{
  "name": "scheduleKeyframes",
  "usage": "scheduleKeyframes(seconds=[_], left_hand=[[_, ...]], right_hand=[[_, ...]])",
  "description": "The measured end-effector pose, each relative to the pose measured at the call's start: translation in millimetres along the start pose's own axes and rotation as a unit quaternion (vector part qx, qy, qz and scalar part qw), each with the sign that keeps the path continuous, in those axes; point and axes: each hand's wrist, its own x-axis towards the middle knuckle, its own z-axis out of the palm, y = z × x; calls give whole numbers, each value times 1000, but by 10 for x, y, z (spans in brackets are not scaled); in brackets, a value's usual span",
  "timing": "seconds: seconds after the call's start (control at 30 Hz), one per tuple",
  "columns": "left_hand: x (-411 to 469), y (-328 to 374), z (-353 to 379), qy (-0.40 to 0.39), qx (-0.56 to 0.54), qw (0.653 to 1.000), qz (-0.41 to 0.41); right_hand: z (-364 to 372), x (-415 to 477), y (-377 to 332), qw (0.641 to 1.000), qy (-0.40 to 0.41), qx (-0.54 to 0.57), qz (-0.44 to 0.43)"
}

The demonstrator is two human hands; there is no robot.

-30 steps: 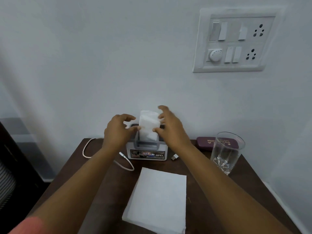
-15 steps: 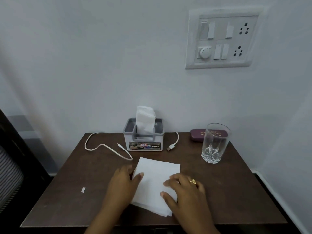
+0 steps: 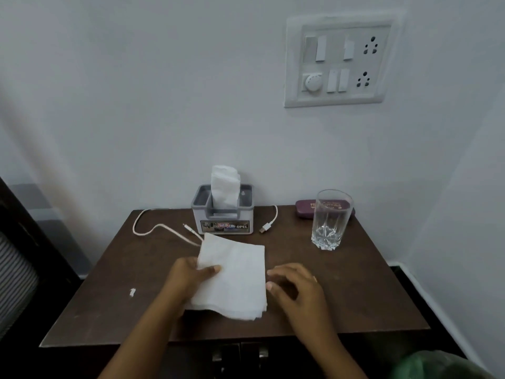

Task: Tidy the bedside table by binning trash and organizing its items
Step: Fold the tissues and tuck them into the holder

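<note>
**Loose tissues, a glass and a stray cable**

The table [image 3: 341, 283] carried everything. The left hand [image 3: 188, 277] pinched the folded tissue stack [image 3: 235, 280] near the front edge, thumb on top; the right hand [image 3: 295, 285] hovered beside it, loosely curled and empty. A careless lift could have fanned the sheets apart or snagged the white cable [image 3: 164, 228] beneath one corner. A wide sweep risked toppling the glass [image 3: 330, 220]. The small white scrap [image 3: 132, 292] might have been missed.
</note>
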Motion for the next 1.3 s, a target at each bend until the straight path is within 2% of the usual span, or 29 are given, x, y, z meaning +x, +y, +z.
scheduleKeyframes(seconds=[0.07, 0.17, 0.23, 0.37, 0.53, 0.7, 0.97, 1.03, 1.17, 1.3], left_hand=[[-45, -49, -32, -6, -31, 999, -21], [-64, -94, -75, -34, -60, 997, -37], [-56, -108, -89, -44, -71, 996, -41], [-53, -106, -89, -57, -76, 995, -42], [-38, -112, -89, -55, -80, 994, -44], [-60, -77, -82, -52, -100, 993, -48], [-75, -77, -102, -60, -88, 993, -48], [-79, -74, -107, -58, -84, 994, -48], [-71, -84, -107, -56, -95, 993, -47], [-60, -69, -106, -41, -101, 993, -50]], right_hand=[[-78, -74, -5, 998, -54, 3, -12], [-131, -157, 24, 981, -159, -100, -52], [-122, -175, 34, 965, -184, -170, -80], [-91, -143, 27, 956, -133, -227, -129], [-46, -100, -1, 927, -113, -312, -172], [-7, -138, -133, 914, -67, -346, -198], [-57, -105, -81, 897, -113, -390, -176], [-57, -80, -60, 887, -114, -402, -195], [-37, -99, -98, 870, -91, -414, -250], [-33, -154, -185, 874, -59, -400, -269]])
